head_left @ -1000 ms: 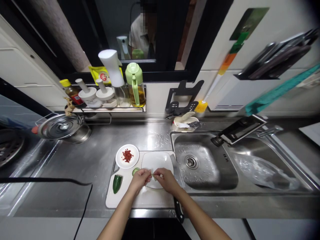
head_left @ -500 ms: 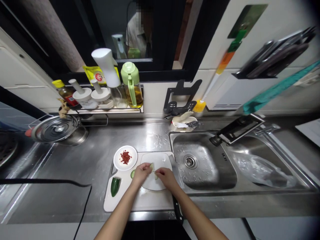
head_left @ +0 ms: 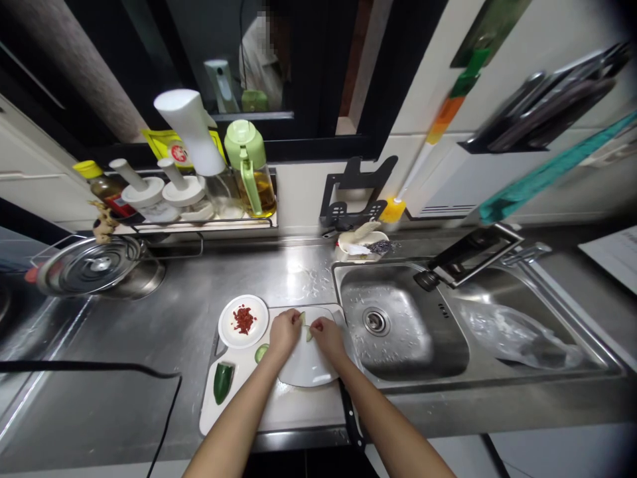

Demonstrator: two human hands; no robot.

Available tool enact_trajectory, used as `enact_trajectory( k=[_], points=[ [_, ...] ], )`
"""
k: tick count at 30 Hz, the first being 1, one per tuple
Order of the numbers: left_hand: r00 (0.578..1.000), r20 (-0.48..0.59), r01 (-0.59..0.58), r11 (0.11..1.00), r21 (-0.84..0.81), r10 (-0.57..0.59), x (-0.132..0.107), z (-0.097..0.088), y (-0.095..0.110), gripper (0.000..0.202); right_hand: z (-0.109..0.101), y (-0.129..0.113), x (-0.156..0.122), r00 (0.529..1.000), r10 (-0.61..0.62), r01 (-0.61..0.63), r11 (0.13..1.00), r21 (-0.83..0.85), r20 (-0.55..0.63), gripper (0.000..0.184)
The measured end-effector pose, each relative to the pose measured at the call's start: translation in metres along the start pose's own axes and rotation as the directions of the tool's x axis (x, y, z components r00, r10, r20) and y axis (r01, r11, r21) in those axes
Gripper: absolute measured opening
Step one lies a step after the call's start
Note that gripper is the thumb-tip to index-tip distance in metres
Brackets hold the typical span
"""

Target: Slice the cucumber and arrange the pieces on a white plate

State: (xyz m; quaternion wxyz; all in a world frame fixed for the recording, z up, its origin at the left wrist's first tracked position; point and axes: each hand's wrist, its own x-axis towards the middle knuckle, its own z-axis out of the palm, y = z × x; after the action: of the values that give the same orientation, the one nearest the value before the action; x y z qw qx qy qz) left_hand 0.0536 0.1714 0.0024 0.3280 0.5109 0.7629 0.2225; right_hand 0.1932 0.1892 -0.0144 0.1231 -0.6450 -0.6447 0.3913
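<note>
A glossy dark-green vegetable chunk (head_left: 223, 384) lies on the cutting board (head_left: 293, 415). Over the white plate (head_left: 303, 372), the left hand (head_left: 286, 333) has its grip pinched around a small pale-green piece (head_left: 302, 318), the right hand (head_left: 326, 337) around a thin, pale sliver (head_left: 309, 334). Beyond, a round dish (head_left: 225, 330) carries red bits (head_left: 243, 320).

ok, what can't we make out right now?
All in the head view:
Pale green pieces: full shape; too small, partly covered by the fingers.
Black handle: what it joins; the right forearm hides its far end.
Yellow packet: lettering too small, partly behind the spray bottle.
White flat item: full outline; cut off by the right edge.
</note>
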Motion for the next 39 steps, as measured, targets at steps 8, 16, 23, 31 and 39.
enact_trajectory(
  k=[8, 16, 23, 31, 39],
  points=[
    [1.0, -0.025, 0.008, 0.988, 0.154, -0.004, 0.002, 0.006, 0.003, 0.017, 0.004, -0.005, 0.002, 0.999, -0.03, 0.026, 0.992, -0.127, -0.032, 0.01],
    [0.998, -0.046, -0.033, 0.978, 0.205, 0.043, -0.002, 0.013, -0.003, 0.022, 0.003, -0.011, -0.003, 0.995, -0.089, 0.079, 0.97, -0.228, -0.036, 0.009],
    [0.943, -0.071, -0.295, 0.917, 0.268, 0.324, -0.012, 0.016, -0.017, 0.027, -0.001, -0.002, -0.021, 0.975, -0.22, 0.208, 0.945, -0.251, -0.017, 0.021],
    [0.916, 0.036, -0.382, 0.84, 0.385, 0.4, -0.029, 0.023, -0.032, 0.045, 0.012, 0.027, -0.05, 0.876, -0.482, 0.444, 0.776, -0.448, 0.034, 0.04],
    [0.928, 0.069, -0.358, 0.829, 0.429, 0.365, -0.031, 0.026, -0.03, 0.046, 0.017, 0.029, -0.052, 0.887, -0.458, 0.431, 0.767, -0.476, 0.065, 0.048]
  ],
)
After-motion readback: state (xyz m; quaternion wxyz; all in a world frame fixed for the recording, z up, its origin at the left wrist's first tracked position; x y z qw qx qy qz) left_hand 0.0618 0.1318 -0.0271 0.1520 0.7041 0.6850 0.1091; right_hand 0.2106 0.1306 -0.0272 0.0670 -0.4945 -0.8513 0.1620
